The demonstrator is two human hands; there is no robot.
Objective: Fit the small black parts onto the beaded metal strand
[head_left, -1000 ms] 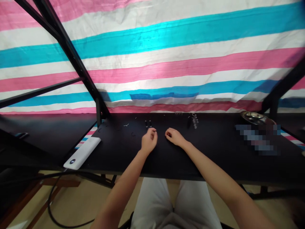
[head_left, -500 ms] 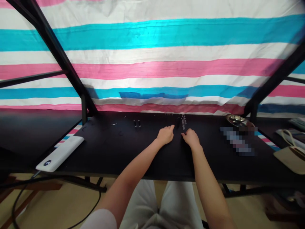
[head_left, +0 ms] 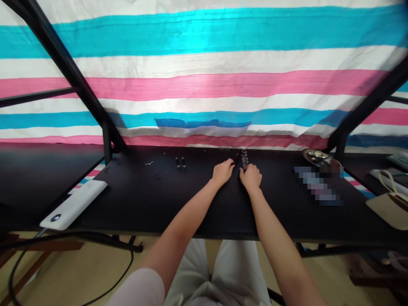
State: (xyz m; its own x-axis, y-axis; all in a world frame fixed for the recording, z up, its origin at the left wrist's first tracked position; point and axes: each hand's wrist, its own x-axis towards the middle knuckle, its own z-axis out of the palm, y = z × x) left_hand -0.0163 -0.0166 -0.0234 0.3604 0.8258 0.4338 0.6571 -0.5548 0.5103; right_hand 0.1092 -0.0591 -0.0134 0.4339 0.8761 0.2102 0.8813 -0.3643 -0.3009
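Observation:
My left hand (head_left: 222,172) rests over the black table (head_left: 134,199) with its fingers curled in and thumb and forefinger close together. Whatever they hold, if anything, is too small and dark to make out. A small dark piece (head_left: 237,161) lies just off its fingertips. Close by on the right, my right hand (head_left: 251,177) has its fingers bent over the near end of a strip of small clear, bead-like pieces (head_left: 245,158). That end of the strip is hidden by the fingers.
Two small black cylinders (head_left: 180,162) stand left of my hands. A white wire scrap (head_left: 149,163) lies farther left, and a row of small pieces (head_left: 224,149) at the back edge. A white power bank (head_left: 75,205) and a metal bowl (head_left: 320,158) flank the table; a striped sheet (head_left: 204,85) hangs behind.
My right hand has moved slightly forward and left, onto the near end of the bead-like strip. The left hand's forefinger has drawn in. The view has shifted a little.

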